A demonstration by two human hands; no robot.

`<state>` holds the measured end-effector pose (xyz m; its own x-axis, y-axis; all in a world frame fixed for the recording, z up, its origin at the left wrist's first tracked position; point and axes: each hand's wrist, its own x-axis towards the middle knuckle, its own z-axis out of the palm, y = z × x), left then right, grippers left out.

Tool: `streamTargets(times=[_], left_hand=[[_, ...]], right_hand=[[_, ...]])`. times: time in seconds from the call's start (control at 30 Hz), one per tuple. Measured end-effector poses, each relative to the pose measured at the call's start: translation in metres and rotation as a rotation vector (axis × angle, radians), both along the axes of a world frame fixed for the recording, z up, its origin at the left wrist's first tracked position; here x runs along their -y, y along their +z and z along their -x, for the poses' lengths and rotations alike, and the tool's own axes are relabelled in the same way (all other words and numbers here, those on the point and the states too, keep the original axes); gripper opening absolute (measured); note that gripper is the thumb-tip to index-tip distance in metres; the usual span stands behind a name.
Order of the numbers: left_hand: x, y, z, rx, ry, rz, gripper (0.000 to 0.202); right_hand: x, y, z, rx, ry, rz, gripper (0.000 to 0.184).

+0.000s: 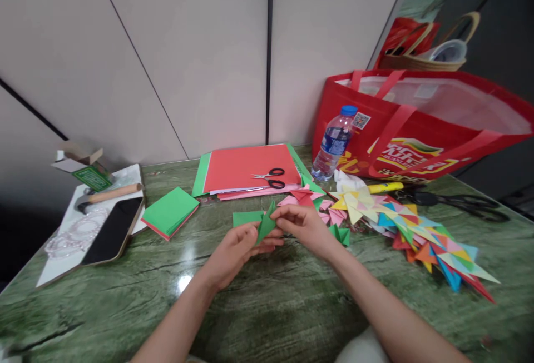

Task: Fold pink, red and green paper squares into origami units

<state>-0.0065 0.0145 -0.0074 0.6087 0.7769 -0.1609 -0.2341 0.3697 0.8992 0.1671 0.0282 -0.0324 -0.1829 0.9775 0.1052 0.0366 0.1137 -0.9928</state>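
Observation:
Both my hands meet over the middle of a green marble table (258, 307). My left hand (236, 252) pinches a partly folded green paper piece (263, 225) from below. My right hand (304, 228) grips the same piece from the right, fingers closed on its upper fold. A flat part of the green paper (244, 218) sticks out to the left. Small folded pink and green pieces (329, 215) lie just beyond my right hand.
A small stack of green squares (170, 211) lies at left. Behind it are red and green sheets (246, 168) with black scissors (271, 178). A water bottle (334, 143) and red bag (421, 124) stand at back right. Colourful folded stars (421, 232) spread right. A phone (112, 230) rests far left.

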Motion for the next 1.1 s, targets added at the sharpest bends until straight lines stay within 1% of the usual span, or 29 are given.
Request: streamTargets(times=[0.1, 0.23, 0.4, 0.5, 0.63, 0.73, 0.83, 0.93, 1.1], left_hand=[[-0.001, -0.002, -0.001, 0.009, 0.052, 0.018, 0.033], [-0.003, -0.008, -0.002, -0.032, 0.079, -0.028, 0.033], [-0.005, -0.014, -0.002, -0.229, 0.176, -0.147, 0.037], [-0.006, -0.017, -0.003, -0.299, 0.189, -0.197, 0.038], [-0.006, -0.018, -0.003, -0.335, 0.185, -0.216, 0.031], [-0.006, -0.019, -0.002, -0.383, 0.221, -0.227, 0.026], [-0.008, -0.022, 0.000, -0.431, 0.263, -0.260, 0.026], [-0.009, -0.024, 0.000, -0.467, 0.271, -0.292, 0.031], [-0.009, -0.022, -0.001, -0.488, 0.275, -0.327, 0.030]], right_hand=[[0.000, 0.001, 0.001, 0.005, 0.005, -0.029, 0.007], [0.001, 0.001, 0.002, 0.043, 0.017, -0.107, 0.009], [0.006, 0.004, 0.006, 0.135, 0.012, -0.149, 0.014], [0.010, 0.006, 0.008, 0.169, 0.027, -0.172, 0.011], [0.013, 0.006, 0.008, 0.245, 0.060, -0.246, 0.028], [0.013, 0.004, 0.008, 0.291, 0.063, -0.290, 0.031], [0.013, 0.002, 0.009, 0.314, 0.079, -0.305, 0.034], [0.013, 0.001, 0.012, 0.312, 0.059, -0.320, 0.032], [0.013, 0.000, 0.014, 0.300, -0.001, -0.343, 0.023]])
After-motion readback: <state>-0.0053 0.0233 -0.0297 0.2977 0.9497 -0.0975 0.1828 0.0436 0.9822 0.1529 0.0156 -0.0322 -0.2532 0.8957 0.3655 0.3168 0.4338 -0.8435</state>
